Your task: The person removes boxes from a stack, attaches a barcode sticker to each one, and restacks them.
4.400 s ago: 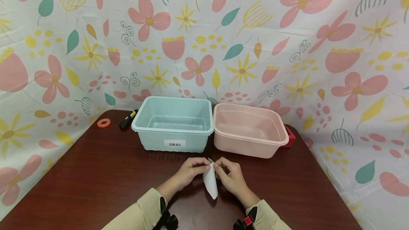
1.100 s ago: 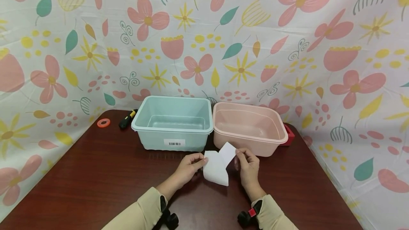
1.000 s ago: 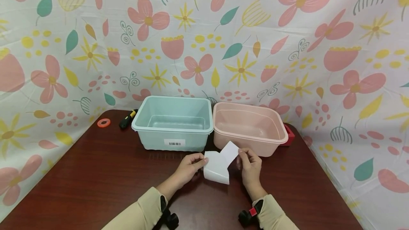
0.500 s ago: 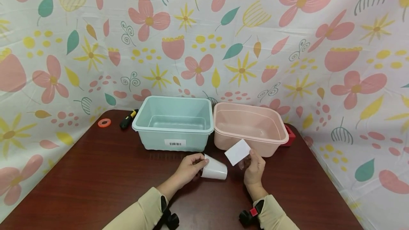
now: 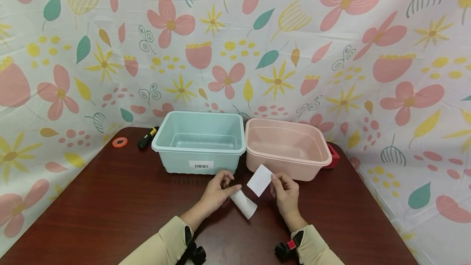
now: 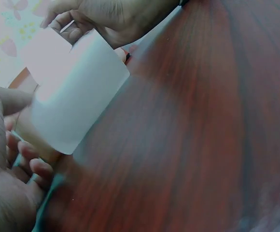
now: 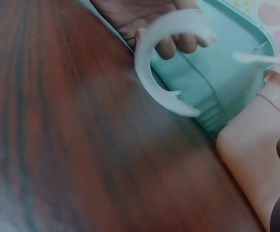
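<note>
From my seat away from the rig, I would steer by how two white pieces lie to each other, one in each hand. The left hand grips the curled paper near its far end, thumb on the outer face and fingers bent beneath. The right hand pinches the small flat paper by its right-hand corner. The hands are apart, both pieces between them and in front of the tubs: the blue tub behind the left hand, the pink tub behind the right. The head view gives me the curled paper's long axis on a slant, from the left thumb down to the right and back toward the person; its free end points into the space between the wrists. The flat paper sits to the right of the curl and farther from the person, with a narrow gap showing between them. The right wrist view looks at the curl nearly end-on, as an open C whose mouth faces the flat paper's thin edge. The curl looks lifted clear of the table, though I can't read how high. I judge that gap and the C's mouth matter most, with the left hand the nearer to the curl.
</note>
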Tool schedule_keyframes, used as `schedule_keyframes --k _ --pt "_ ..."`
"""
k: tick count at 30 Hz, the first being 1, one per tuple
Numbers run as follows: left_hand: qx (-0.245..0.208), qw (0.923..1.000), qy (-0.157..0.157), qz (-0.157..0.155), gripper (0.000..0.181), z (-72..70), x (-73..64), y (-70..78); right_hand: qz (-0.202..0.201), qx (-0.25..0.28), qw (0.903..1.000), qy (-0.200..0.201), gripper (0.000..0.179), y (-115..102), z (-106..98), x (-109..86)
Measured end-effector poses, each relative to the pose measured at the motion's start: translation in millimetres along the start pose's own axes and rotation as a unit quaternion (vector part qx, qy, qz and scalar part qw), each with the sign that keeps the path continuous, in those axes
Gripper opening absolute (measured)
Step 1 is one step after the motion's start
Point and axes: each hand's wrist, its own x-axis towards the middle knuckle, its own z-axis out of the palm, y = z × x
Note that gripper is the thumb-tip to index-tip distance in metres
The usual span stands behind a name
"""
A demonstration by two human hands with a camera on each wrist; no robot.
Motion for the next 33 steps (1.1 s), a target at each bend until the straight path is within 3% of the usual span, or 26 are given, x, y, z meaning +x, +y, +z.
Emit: schedule_keyframes --k 5,11,15,19,26,33 --pt "-0.057 0.9972 0.022 0.043 0.014 -1.6 -2.3 2.6 -0.013 -0.050 0.9986 -0.013 0.018 -4.5 3.0 -1.0" --pt "-0.119 0.9900 -0.015 0.074 0.016 -5.0 -3.5 3.7 -0.074 -0.095 0.9923 -0.032 0.011 -25.1 16.0 1.7" --pt "-0.109 0.9890 -0.046 0.088 0.019 -5.8 -3.0 2.9 -0.109 -0.113 0.9857 -0.061 0.019 -23.4 20.3 0.4" --pt "-0.107 0.9890 -0.067 0.077 0.022 -6.2 -3.5 3.7 -0.130 -0.113 0.9806 -0.093 0.026 -8.4 18.5 -2.8" --pt "-0.096 0.9932 -0.045 0.048 0.022 -6.8 -4.0 4.1 -0.182 -0.106 0.9672 -0.142 0.031 1.9 18.1 -4.1" --pt "-0.099 0.9917 -0.046 0.066 0.020 -7.0 -3.7 6.8 -0.187 -0.110 0.9620 -0.165 0.032 -2.2 23.2 -5.8"
